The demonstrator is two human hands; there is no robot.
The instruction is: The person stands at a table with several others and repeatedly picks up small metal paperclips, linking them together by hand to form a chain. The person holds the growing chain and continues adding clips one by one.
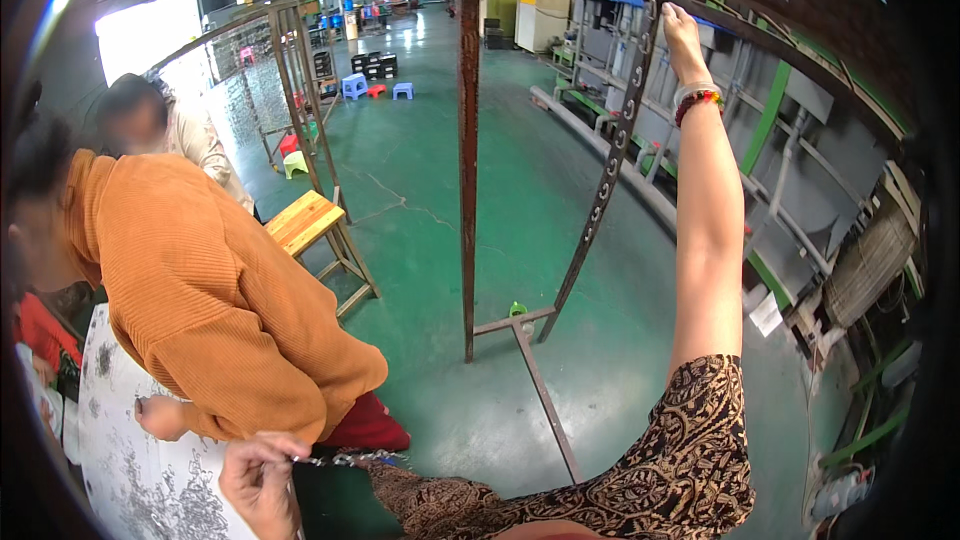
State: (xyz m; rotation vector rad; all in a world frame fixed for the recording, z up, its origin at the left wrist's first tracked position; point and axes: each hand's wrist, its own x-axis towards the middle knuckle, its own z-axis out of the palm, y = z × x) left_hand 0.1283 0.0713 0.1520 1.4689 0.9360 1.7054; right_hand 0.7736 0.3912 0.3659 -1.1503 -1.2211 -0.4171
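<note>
My left hand (pixel 262 480), low in the picture beside the white table (pixel 190 470), pinches the end of a silvery metal chain (pixel 345 459). The chain stretches rightward in front of my patterned sleeve, and its far end is hard to make out. My right arm reaches far up and forward. At the upper end of a dark metal frame (pixel 468 160), my right hand (pixel 684 45) is closed, its fingers together beside a slanting post (pixel 610 175). Small curled metal shapes run along that post. What the right fingers hold, if anything, is too small to tell.
Close on my left, a person in an orange corduroy jacket (pixel 220 300) leans over the table; another person (pixel 190 130) is beyond. A wooden stool (pixel 305 223) stands behind them. Grey pipes (pixel 620 165) line the right side. A floor-level bar (pixel 545 400) extends from the frame toward me.
</note>
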